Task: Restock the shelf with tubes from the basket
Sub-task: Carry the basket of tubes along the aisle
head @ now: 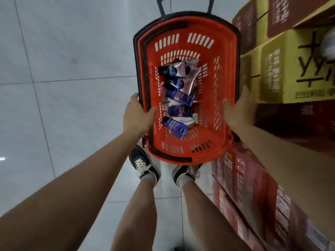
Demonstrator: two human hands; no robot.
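Observation:
A red plastic basket (223,57) with black rim and handles hangs in front of me above the floor. Several tubes (176,104) lie in a heap on its bottom, blue, purple and pink ones; the nearest blue tube (175,126) points toward me. My left hand (138,116) grips the basket's left rim, thumb inside. My right hand (237,113) holds the right rim, with its fingers down the outer side and the thumb over the edge. The shelf itself is out of view.
Yellow cartons (282,69) and dark red cartons (293,120) are stacked at the right, touching the basket's side. Lower red boxes (244,178) stand beside my right leg. My feet in black sneakers (145,163) stand on a grey tiled floor (63,69).

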